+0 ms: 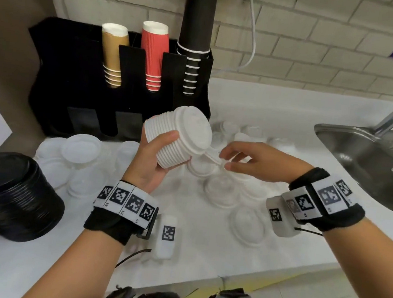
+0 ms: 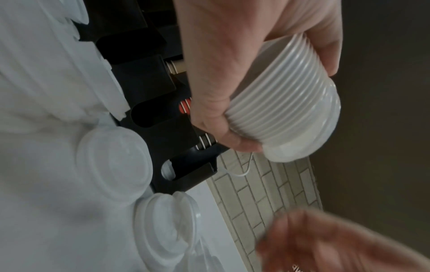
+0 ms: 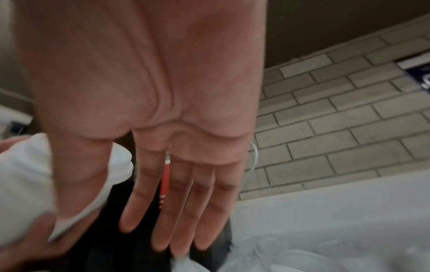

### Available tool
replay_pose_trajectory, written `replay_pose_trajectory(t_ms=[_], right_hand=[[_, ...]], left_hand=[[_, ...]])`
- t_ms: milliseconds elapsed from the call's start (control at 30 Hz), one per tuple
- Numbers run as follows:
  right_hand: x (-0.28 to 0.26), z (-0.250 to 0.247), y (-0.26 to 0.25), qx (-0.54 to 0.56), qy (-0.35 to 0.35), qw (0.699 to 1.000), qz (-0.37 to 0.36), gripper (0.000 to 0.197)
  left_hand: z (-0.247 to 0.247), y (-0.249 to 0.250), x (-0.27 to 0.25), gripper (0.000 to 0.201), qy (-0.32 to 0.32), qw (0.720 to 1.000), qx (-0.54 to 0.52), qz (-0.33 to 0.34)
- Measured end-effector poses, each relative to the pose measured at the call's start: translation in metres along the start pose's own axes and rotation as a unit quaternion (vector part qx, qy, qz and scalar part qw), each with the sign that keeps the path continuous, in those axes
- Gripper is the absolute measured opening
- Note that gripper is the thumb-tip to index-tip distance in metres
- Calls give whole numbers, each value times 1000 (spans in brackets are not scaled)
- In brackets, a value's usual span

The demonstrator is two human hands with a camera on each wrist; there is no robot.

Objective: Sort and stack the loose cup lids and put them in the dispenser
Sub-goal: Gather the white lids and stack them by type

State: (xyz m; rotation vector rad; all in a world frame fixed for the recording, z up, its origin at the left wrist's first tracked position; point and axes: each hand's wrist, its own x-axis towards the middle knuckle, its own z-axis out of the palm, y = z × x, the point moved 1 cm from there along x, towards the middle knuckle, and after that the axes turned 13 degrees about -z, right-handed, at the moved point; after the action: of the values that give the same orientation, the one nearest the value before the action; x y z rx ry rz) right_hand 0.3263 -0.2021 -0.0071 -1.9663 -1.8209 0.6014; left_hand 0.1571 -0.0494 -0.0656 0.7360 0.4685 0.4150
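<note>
White counter (image 1: 204, 251) runs under a pale brick wall, and both hands work just above its middle. At the centre, the left hand (image 1: 152, 158) is curled round a stack of white lids (image 1: 179, 137), thumb on the near side and fingers wrapped behind, tilting its top toward three o'clock; I judge the tilt offers that end to the other hand. From three o'clock the right hand (image 1: 254, 161) reaches in with fingers nearly straight in the wrist view. Its thumb and forefinger seem to pinch a single white lid (image 1: 213, 156) at the stack's lower edge, though blur makes the contact uncertain.

Loose clear lids (image 1: 222, 190) lie scattered on the counter beneath and around the hands, out toward five and nine o'clock. At eleven o'clock stands the black dispenser (image 1: 77, 75), cups in its upper slots. A stack of black lids (image 1: 8, 194) sits at eight o'clock, likely sorted already. A steel sink (image 1: 371, 164) lies at three o'clock.
</note>
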Motion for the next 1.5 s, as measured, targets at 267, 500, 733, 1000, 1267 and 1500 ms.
replay_pose_trajectory(t_ms=[267, 500, 733, 1000, 1267, 1500], right_hand=[[-40, 41, 20, -248, -250, 933, 81, 57], [-44, 60, 22, -251, -258, 929, 89, 61], [-35, 23, -1, -9, -149, 988, 47, 52], [4, 4, -32, 167, 211, 959, -91, 47], [23, 23, -35, 196, 249, 943, -104, 54], [27, 22, -32, 228, 220, 942, -112, 55]], left_hand=[[-5, 7, 2, 78, -4, 1000, -6, 8], [-2, 7, 4, 80, -2, 1000, 23, 16], [-2, 4, 5, 70, 12, 997, 61, 36], [4, -1, 2, 56, 20, 987, 126, 94], [2, 0, -3, 58, -14, 989, 127, 74], [5, 0, -9, 75, -52, 990, 127, 20]])
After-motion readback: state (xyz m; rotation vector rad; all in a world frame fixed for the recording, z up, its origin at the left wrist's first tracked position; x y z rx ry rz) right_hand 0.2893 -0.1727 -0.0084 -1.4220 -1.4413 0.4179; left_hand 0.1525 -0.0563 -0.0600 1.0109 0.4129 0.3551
